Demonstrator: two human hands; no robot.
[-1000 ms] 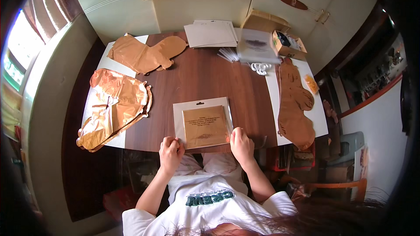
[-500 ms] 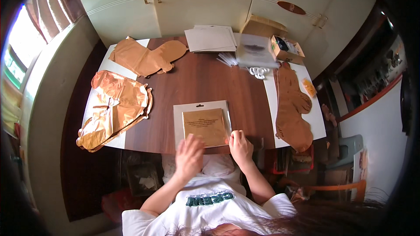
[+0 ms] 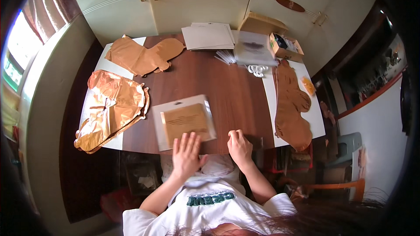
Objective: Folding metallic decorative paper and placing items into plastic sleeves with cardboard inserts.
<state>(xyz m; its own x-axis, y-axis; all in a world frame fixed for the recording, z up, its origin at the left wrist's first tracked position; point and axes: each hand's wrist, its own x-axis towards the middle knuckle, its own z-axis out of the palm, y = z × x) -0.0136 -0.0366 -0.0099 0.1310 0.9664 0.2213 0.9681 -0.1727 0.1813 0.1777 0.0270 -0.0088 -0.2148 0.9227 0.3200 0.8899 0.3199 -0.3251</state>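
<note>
One brown table (image 3: 210, 78) with pale ends carries everything here: a shiny foil shape (image 3: 113, 109) on the near left, a matte one (image 3: 140, 57) behind it, another brown shape (image 3: 292, 109) on the right. Next in size, the packet (image 3: 186, 120) lies askew on the wood near the front edge, between the near-left foil and the right hand (image 3: 240, 146). It looks light and thin, a clear sleeve over a pale backing with a folded gold sheet inside; I would expect the card to be fairly stiff, the plastic slippery, the foil easily creased. The left hand (image 3: 186, 154) is spread flat over its near edge, pressing rather than gripping. The right is curled closed beside the packet, apart from it; whether something thin is inside, I cannot tell. The best hold seems to be the pale side borders, or the top margin around the small slot (image 3: 177, 103).
</note>
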